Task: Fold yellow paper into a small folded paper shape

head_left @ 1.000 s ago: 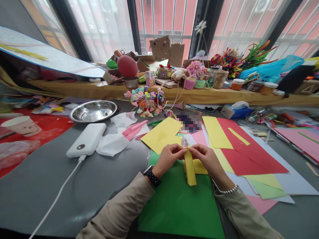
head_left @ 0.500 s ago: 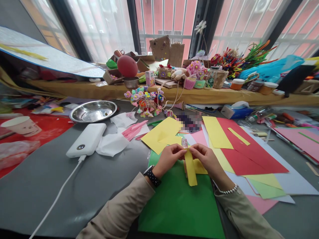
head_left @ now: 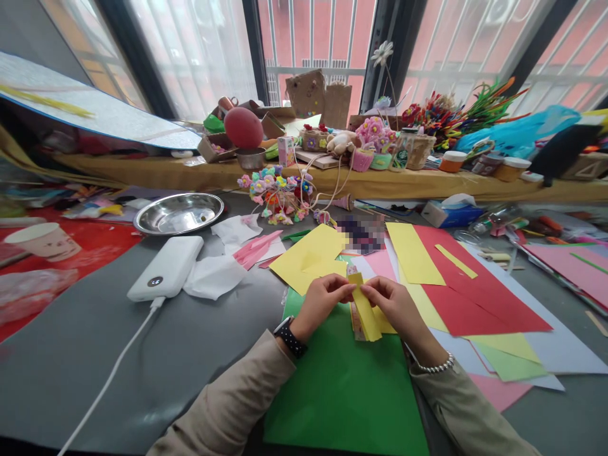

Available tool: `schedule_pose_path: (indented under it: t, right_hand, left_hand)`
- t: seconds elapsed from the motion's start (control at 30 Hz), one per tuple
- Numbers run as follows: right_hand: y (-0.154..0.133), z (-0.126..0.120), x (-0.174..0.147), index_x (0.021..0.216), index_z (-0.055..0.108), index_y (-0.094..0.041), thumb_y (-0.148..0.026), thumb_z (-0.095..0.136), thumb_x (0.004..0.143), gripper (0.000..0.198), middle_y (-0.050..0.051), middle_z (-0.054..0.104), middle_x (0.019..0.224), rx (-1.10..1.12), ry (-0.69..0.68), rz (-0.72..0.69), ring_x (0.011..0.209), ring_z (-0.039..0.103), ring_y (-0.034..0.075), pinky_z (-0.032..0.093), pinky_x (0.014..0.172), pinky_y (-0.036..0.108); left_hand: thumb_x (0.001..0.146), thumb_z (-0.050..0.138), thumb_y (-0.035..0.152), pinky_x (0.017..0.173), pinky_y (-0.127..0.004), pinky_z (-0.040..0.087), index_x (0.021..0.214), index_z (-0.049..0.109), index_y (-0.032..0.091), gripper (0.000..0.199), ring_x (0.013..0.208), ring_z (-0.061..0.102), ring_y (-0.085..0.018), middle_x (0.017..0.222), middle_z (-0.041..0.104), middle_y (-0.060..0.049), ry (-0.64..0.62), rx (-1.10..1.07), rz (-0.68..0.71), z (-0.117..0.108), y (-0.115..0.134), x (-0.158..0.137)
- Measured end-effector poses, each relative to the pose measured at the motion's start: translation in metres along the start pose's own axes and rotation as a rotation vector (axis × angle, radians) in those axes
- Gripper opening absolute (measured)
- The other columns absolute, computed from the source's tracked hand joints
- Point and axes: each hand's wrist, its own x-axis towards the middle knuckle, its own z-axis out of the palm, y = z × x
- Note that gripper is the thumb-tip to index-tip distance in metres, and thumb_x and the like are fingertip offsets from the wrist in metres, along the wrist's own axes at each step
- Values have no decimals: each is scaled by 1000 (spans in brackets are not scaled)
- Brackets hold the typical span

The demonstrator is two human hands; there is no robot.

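Between both hands I hold a narrow folded strip of yellow paper [head_left: 365, 310], tilted with its lower end toward me and to the right. My left hand [head_left: 327, 297] pinches its left edge near the top. On the right edge, my right hand [head_left: 388, 303] pinches with thumb and fingers. Behind the strip shows part of a small patterned piece [head_left: 355, 322]; what it is I cannot make out. Beneath the hands lies a green sheet of paper [head_left: 346, 399]. A larger yellow sheet [head_left: 311, 253] rests just beyond my left hand.
To the right lie a red sheet [head_left: 479, 304] with yellow pieces on it. A white power bank [head_left: 166, 269] with a cable and a metal dish [head_left: 180, 214] sit at left. Paper flowers [head_left: 280, 193] stand beyond, before a cluttered ledge [head_left: 403, 183].
The yellow strip's upper end now stands above my fingertips, and its lower end has swung slightly right and up. Both hands keep their pinch in nearly the same place.
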Motion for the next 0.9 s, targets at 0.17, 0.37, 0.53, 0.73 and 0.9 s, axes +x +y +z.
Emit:
schedule_pose_path:
  t: [0.17,0.37,0.53,0.73,0.9]
  right_hand:
    - [-1,-1,-1,70,56,-15,-36,54,70,21,2,58,67,61,-6,25,64,55,14,43,59,24]
    - [1,-1,0,69,57,-15,-36,54,70,21,2,59,66,31,-17,10,63,55,15,43,57,24]
    - [1,-1,-1,67,56,-15,-36,53,71,22,1,57,63,-55,36,-34,60,53,14,40,54,23]
    - [0,-1,1,73,56,-16,-34,53,71,19,2,60,70,-18,-23,-39,67,55,15,42,59,24]
    - [0,-1,0,70,56,-16,-32,52,72,17,1,59,64,-29,-23,-42,60,54,14,41,52,23]
  left_hand:
    - [66,59,33,58,-25,47,66,58,12,22,59,58,-14,60,60,-2,4,25,6,0,-3,0]
    - [66,59,33,55,-23,46,66,57,11,22,57,57,-13,58,58,-2,59,0,44,1,-4,0]
    - [68,57,35,54,-22,46,66,56,12,23,55,56,-12,58,59,-2,-55,73,24,0,-3,-1]
    - [69,56,36,54,-23,46,63,55,12,24,55,58,-13,57,59,-1,-2,102,42,0,-1,-2]
    - [70,55,35,56,-23,46,67,55,13,23,58,57,-13,60,59,-2,14,85,61,0,-2,-1]
